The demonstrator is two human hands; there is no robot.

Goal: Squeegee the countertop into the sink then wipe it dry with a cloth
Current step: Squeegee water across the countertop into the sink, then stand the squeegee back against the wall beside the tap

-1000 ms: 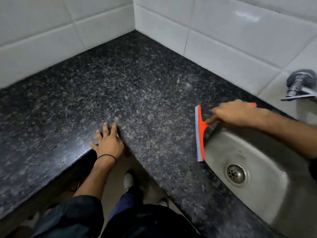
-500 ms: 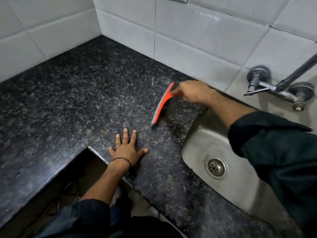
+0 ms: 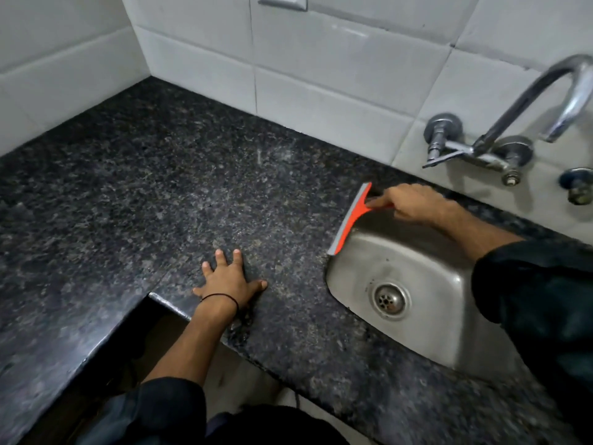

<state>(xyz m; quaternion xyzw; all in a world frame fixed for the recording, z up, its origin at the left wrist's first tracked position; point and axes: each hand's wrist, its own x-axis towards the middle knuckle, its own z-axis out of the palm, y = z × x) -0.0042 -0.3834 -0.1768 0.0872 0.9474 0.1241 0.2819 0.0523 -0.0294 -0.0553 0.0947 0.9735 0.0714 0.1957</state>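
An orange squeegee [image 3: 349,220] with a grey rubber blade stands on edge at the left rim of the steel sink [image 3: 433,322]. My right hand [image 3: 414,203] grips its handle from the right, over the sink's back rim. My left hand [image 3: 229,281] lies flat with fingers spread on the black speckled countertop [image 3: 160,187], close to the inner corner of its front edge. No cloth is in view.
White tiled walls close the counter at the back and left. A chrome wall tap [image 3: 500,136] with a curved spout hangs over the sink's back right. The drain [image 3: 390,298] sits in the sink's bottom. The counter's front edge steps back in an L.
My right hand swept the squeegee leftward off the sink's rim onto the counter, then drew it back right to the rim. My left hand stayed flat on the counter.
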